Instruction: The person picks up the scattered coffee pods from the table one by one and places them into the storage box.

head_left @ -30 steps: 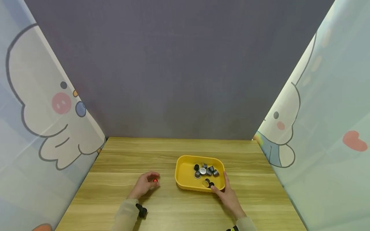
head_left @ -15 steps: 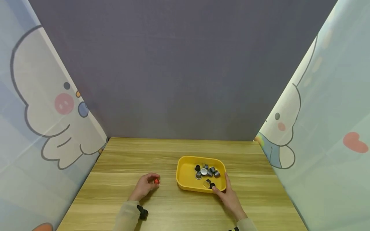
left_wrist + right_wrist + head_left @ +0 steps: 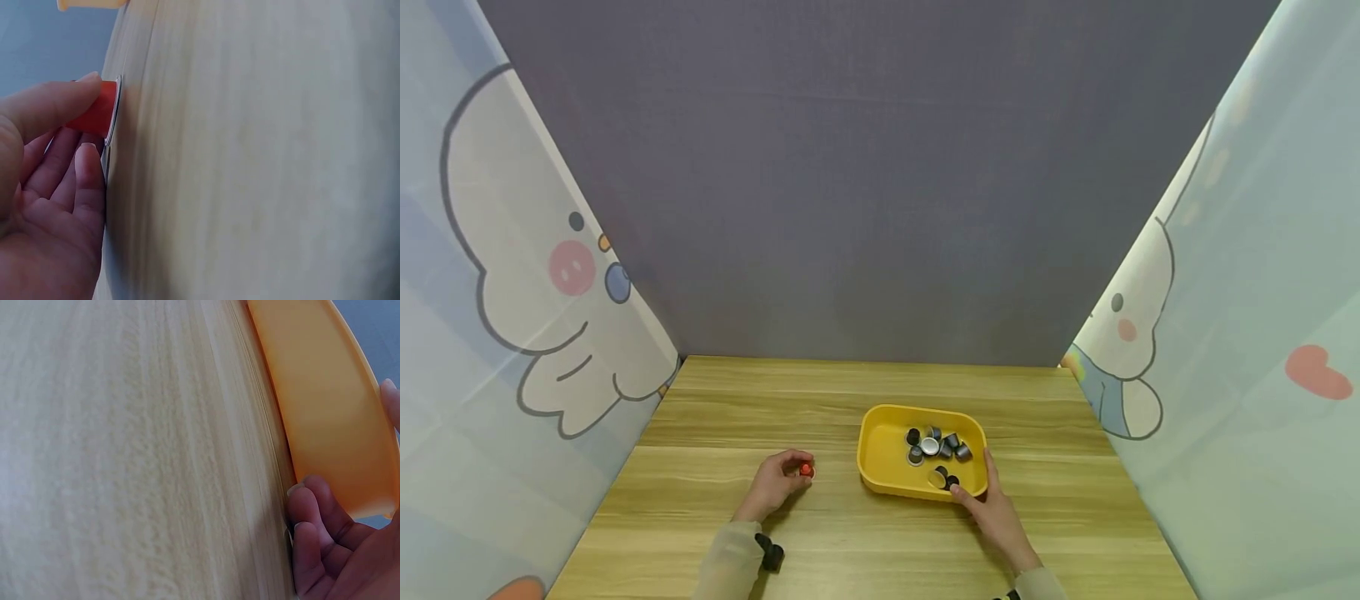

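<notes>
A red coffee capsule (image 3: 806, 470) stands rim down on the wooden table, left of the yellow tray (image 3: 880, 482). My left hand (image 3: 773, 483) pinches it between thumb and fingers. In the left wrist view the capsule's silver rim (image 3: 115, 112) lies right at the tabletop, the thumb across its red side. My right hand (image 3: 996, 508) holds the tray's near right corner, with the thumb at the rim. The right wrist view shows the other fingers curled low against the tray's orange-looking wall (image 3: 331, 406). Several dark and silver coffee capsules (image 3: 945, 450) lie inside, mostly toward the right.
The wooden table (image 3: 850, 550) reaches back to a grey panel (image 3: 865, 208). Cartoon-printed curtains hang at the left (image 3: 445, 375) and right (image 3: 1240, 333) sides. A dark wrist strap (image 3: 770, 552) sits on my left sleeve.
Over the first half second my left hand tilts the red capsule slightly, so its pale rim shows underneath. From then to now both hands and the tray keep their places.
</notes>
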`<state>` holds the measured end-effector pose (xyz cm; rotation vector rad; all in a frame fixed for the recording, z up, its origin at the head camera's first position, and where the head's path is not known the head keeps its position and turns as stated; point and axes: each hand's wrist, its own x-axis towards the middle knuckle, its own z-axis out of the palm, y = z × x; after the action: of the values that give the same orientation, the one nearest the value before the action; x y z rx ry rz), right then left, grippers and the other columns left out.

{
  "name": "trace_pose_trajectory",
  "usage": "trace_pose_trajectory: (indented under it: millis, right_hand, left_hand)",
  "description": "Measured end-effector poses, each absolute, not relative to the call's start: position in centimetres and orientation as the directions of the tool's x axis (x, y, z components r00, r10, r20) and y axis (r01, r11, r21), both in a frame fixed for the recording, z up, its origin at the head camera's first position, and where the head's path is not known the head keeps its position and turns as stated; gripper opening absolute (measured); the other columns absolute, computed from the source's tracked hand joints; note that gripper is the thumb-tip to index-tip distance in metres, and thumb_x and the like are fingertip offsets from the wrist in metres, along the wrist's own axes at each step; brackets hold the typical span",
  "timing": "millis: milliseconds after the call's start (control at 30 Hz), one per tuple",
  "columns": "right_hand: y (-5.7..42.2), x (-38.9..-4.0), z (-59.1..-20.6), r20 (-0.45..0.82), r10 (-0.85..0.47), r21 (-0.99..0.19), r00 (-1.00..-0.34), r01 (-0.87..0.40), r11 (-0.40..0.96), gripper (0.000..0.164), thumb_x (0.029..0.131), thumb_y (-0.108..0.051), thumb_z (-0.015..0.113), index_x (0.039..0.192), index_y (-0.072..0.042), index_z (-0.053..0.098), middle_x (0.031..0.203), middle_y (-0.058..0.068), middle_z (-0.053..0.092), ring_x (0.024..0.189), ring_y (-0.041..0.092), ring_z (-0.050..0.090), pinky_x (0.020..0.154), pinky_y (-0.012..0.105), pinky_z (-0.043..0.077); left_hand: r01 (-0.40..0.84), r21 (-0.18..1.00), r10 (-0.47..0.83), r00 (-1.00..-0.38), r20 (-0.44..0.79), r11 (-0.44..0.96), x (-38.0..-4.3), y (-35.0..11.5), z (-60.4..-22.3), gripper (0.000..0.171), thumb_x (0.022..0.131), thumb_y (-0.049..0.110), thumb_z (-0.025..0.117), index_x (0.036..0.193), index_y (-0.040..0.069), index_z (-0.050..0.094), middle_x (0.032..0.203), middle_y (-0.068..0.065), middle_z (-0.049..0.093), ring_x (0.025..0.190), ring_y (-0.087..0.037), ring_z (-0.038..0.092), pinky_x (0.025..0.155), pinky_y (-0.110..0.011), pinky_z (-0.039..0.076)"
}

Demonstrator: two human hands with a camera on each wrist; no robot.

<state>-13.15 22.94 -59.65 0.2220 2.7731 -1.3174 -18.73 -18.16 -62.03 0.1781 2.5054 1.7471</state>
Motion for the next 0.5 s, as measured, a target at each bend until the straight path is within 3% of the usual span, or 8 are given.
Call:
trace_pose_trajectory:
  millis: [133, 367, 500]
  right_hand:
    - [22.97, -13.12, -59.62, -0.116, 0.101, -0.765, -0.988, 0.153, 0.626, 0.104, 0.09, -0.058, 0.066, 0.161, -0.015, 0.003, 0.132, 0.042, 0.048, 0.109, 0.047, 0.06, 0.096, 0.065, 0.042]
    - [23.03, -13.18, -59.75, -0.125, 0.103, -0.77, -0.987, 0.162, 0.617, 0.104, 0.089, -0.057, 0.067, 0.162, -0.016, 0.004, 0.119, 0.034, 0.062, 0.088, 0.032, 0.062, 0.087, 0.057, 0.049]
    - [23.04, -13.13, -59.84, -0.122, 0.104, -0.773, -0.987, 0.161, 0.614, 0.104, 0.089, -0.058, 0.067, 0.162, -0.016, 0.005, 0.125, 0.039, 0.056, 0.095, 0.034, 0.062, 0.091, 0.06, 0.046]
  left_hand:
    - [0.045, 0.937, 0.144, -0.99, -0.006, 0.346, -18.68, -18.13, -61.95, 0.034, 0.079, -0.01, 0.077, 0.111, 0.0, 0.07, 0.111, -0.013, 0.069, 0.107, -0.033, 0.064, 0.09, -0.037, 0.053]
    - [0.038, 0.934, 0.14, -0.99, -0.013, 0.356, -18.76, -18.2, -62.05, 0.032, 0.08, -0.008, 0.078, 0.109, 0.001, 0.071, 0.108, -0.011, 0.07, 0.103, -0.03, 0.065, 0.087, -0.036, 0.053]
    - [0.044, 0.934, 0.144, -0.99, -0.008, 0.353, -18.88, -18.26, -61.97, 0.029, 0.08, -0.007, 0.078, 0.107, 0.002, 0.071, 0.106, -0.01, 0.07, 0.102, -0.029, 0.065, 0.084, -0.03, 0.053]
